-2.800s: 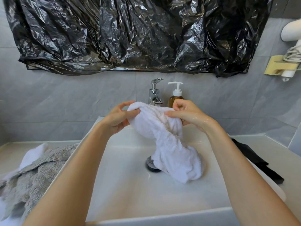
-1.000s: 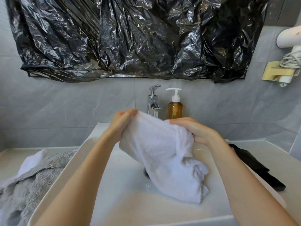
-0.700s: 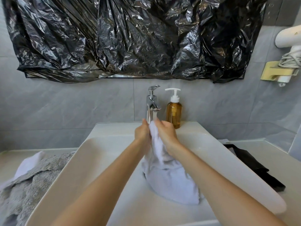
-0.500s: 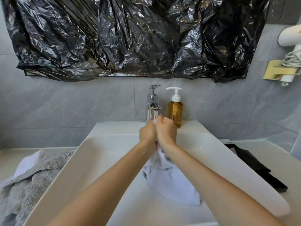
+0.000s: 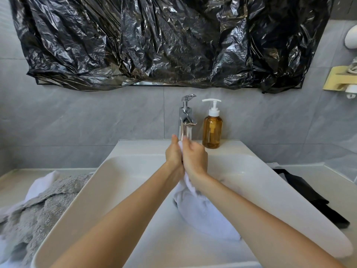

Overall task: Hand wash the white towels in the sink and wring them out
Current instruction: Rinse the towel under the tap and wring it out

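Observation:
A wet white towel [image 5: 201,211] hangs from my two hands into the white sink [image 5: 119,182], its lower end bunched on the basin floor and hiding the drain. My left hand [image 5: 173,155] and my right hand [image 5: 195,158] are pressed together just below the chrome tap [image 5: 185,120], both closed on the towel's upper end. A sliver of white cloth shows between the fingers. No water is visibly running from the tap.
An amber soap pump bottle [image 5: 212,130] stands right of the tap. A grey towel [image 5: 34,215] and another white cloth [image 5: 41,187] lie on the counter at left. A black cloth [image 5: 313,200] lies at right. Black plastic sheet [image 5: 164,41] covers the mirror.
My hands held the towel spread wide above the basin; they have come together at its top near the tap. The towel now hangs gathered and narrower into the sink.

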`<action>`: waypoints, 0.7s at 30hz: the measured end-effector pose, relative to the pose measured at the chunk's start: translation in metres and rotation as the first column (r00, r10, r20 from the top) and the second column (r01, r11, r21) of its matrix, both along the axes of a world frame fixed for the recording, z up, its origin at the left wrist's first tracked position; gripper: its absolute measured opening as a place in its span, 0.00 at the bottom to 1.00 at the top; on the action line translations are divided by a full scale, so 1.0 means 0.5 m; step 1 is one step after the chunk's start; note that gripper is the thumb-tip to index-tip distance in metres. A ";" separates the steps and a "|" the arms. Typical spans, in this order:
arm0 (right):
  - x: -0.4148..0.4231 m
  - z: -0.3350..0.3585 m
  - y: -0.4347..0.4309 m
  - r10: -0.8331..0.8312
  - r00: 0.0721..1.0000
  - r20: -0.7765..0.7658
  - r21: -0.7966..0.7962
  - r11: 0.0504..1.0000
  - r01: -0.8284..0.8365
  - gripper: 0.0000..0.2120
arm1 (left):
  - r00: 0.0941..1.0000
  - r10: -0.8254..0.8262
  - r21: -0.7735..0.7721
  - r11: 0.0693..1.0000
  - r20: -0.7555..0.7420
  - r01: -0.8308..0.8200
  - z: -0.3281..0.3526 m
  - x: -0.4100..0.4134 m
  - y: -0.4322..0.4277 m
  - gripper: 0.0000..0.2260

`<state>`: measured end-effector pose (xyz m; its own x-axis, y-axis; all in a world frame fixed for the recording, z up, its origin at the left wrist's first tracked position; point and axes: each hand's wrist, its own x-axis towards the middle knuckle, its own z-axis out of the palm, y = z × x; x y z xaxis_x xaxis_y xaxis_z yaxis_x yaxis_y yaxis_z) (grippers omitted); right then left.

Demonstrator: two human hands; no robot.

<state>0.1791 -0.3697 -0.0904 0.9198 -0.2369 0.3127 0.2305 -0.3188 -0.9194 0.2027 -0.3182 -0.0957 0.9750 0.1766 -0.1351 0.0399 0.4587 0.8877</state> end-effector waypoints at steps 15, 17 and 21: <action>0.044 0.031 -0.068 0.106 0.994 -0.035 0.269 0.959 -0.093 0.21 | 1.000 0.005 0.185 0.983 0.017 -0.008 0.018 0.003 0.042 0.19; 0.032 0.025 -0.049 0.177 0.984 0.010 0.204 0.963 -0.175 0.21 | 0.999 -0.050 0.168 0.985 0.013 0.047 0.006 0.008 0.047 0.18; 0.021 0.011 -0.010 0.028 0.998 0.053 0.123 0.992 -0.034 0.21 | 0.993 -0.121 0.190 0.975 0.013 0.116 0.003 -0.013 -0.001 0.15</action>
